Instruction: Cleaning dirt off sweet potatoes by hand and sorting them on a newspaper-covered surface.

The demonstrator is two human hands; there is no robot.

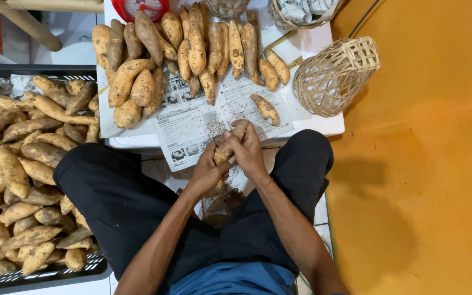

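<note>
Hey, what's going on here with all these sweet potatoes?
A seated person holds one sweet potato in both hands, left hand and right hand, over a newspaper speckled with dirt. A pile of sweet potatoes lies on the low table ahead, and more fill a black crate at the person's left. A woven basket lies tipped at the right.

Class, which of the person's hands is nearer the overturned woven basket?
Right. The right hand sits on the basket's side of the held sweet potato; the left hand is beyond it, farther away.
</note>
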